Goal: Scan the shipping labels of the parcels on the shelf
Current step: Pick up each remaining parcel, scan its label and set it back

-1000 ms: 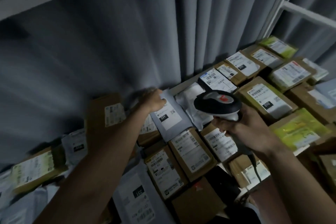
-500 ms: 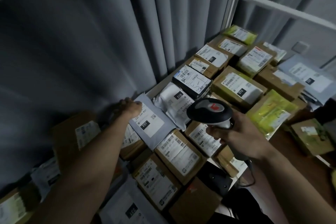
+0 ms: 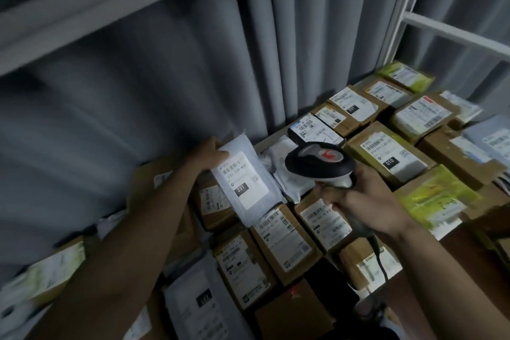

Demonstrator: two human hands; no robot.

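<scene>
Grey poly mailer (image 3: 245, 183) gripped at its far upper corner by the left hand (image 3: 208, 153), tilted up off the parcels beneath, white shipping label (image 3: 242, 179) facing the camera, marked "231". Lower edge of the mailer resting on a brown carton (image 3: 284, 243) in the front row. Black and grey barcode scanner (image 3: 321, 165) held in the right hand (image 3: 361, 204), fingers closed round the handle, head just right of the mailer and above a white padded bag (image 3: 287, 171). Scanner cable (image 3: 379, 257) hanging below the wrist. Shelf (image 3: 262, 143) packed with labelled cartons lying flat, labels up; one marked "010" (image 3: 392, 154) right of the scanner, yellow-green packet (image 3: 438, 199) beside the right forearm. Grey curtain (image 3: 193, 63) directly behind the shelf. White shelf frame (image 3: 455, 36) at upper right.
</scene>
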